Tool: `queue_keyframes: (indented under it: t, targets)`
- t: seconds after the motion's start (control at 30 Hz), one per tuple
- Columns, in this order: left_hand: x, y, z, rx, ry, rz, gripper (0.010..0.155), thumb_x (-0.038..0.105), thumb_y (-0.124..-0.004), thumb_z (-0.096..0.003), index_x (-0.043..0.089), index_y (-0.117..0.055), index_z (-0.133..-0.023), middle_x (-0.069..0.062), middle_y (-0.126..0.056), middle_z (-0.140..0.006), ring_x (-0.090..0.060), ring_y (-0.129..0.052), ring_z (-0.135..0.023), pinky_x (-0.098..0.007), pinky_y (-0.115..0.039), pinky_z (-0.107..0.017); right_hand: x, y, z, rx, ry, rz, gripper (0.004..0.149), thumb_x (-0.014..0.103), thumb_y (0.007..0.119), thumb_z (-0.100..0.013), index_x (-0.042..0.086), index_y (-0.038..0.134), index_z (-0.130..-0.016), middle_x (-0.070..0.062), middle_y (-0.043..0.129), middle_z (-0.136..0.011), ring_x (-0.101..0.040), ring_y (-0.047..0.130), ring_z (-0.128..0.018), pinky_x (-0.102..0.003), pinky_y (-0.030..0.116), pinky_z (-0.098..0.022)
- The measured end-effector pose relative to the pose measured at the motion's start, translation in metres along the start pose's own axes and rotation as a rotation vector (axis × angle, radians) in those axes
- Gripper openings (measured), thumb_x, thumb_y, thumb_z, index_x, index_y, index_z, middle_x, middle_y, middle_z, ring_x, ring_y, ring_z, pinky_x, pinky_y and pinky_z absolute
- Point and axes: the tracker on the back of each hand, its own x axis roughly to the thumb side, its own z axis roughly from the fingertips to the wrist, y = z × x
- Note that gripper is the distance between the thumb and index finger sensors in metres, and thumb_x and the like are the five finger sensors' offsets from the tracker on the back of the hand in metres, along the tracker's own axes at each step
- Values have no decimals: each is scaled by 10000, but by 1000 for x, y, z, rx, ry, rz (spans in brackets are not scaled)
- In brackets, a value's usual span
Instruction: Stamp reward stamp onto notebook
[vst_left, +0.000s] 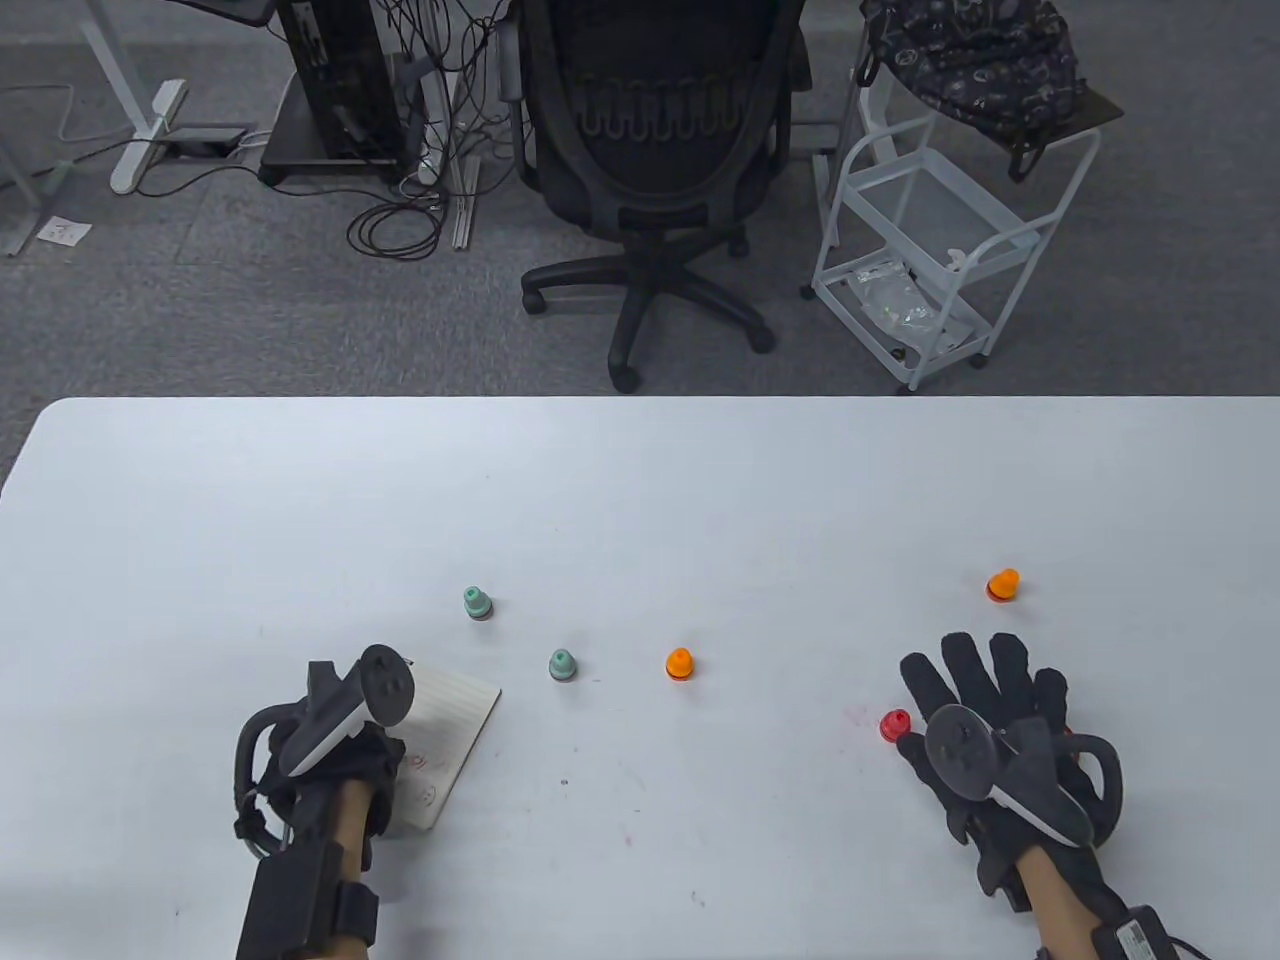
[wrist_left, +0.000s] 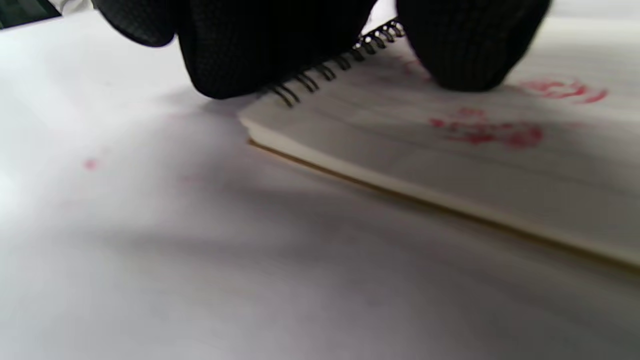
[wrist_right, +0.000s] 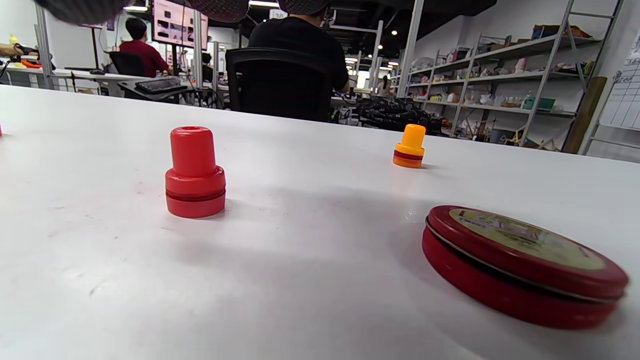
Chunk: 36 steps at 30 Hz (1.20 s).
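The spiral notebook lies open near the front left of the table, with red stamp prints on its lined page. My left hand rests on it, one fingertip pressing the page and another down by the wire spiral. A red stamp stands upright on the table just left of my right hand. That hand hovers with its fingers spread straight and holds nothing. A shut red ink tin lies below that hand in the right wrist view and is hidden in the table view.
Two green stamps and an orange stamp stand mid-table. Another orange stamp stands beyond my right hand. Faint red smudges mark the table near the red stamp. An office chair and a white cart stand past the far edge.
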Motion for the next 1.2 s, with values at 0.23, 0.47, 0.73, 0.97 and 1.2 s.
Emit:
queue_keyframes:
  t: [0.23, 0.47, 0.73, 0.97, 1.2]
  targets:
    - [5, 5, -12, -103, 41, -19, 773, 310, -796, -444, -102, -516, -1034, -229, -687, -931, -457, -770, -753, -696, -577, -652, 0, 0, 0, -17, -4, -5, 720, 611, 599, -375, 412, 377, -1030, 13, 276, -1154, -427, 225, -1072, -693, 345, -745]
    - [0, 7, -17, -152, 120, 51, 737, 301, -813, -417, -64, -550, -1001, -189, -690, -889, -421, -799, -700, -685, -641, -609, -2, 0, 1, -21, -3, -24, 714, 605, 606, -378, 410, 387, -1028, 11, 288, -1153, -427, 235, -1071, -689, 355, -745]
    - [-5, 4, -9, -57, 266, 197, 646, 277, -861, -381, 66, -656, -957, -151, -700, -890, -423, -797, -733, -683, -650, -614, -3, 1, 0, -13, 3, -28, 703, 589, 616, -384, 411, 392, -1026, 14, 288, -1153, -424, 236, -1072, -686, 354, -748]
    - [-2, 5, -5, 19, 244, 136, 601, 294, -882, -361, 111, -719, -910, -126, -787, -879, -388, -881, -691, -635, -710, -604, -2, -3, 3, -42, -4, -16, 700, 586, 622, -384, 412, 401, -1025, 13, 293, -1152, -424, 241, -1072, -684, 363, -748]
    - [3, 4, 12, 192, 217, 82, 561, 286, -923, -339, 108, -755, -844, -98, -852, -758, -327, -934, -544, -615, -748, -553, -3, -3, 3, -42, -1, -31, 698, 571, 639, -387, 410, 404, -1023, 19, 298, -1152, -417, 243, -1076, -679, 365, -753]
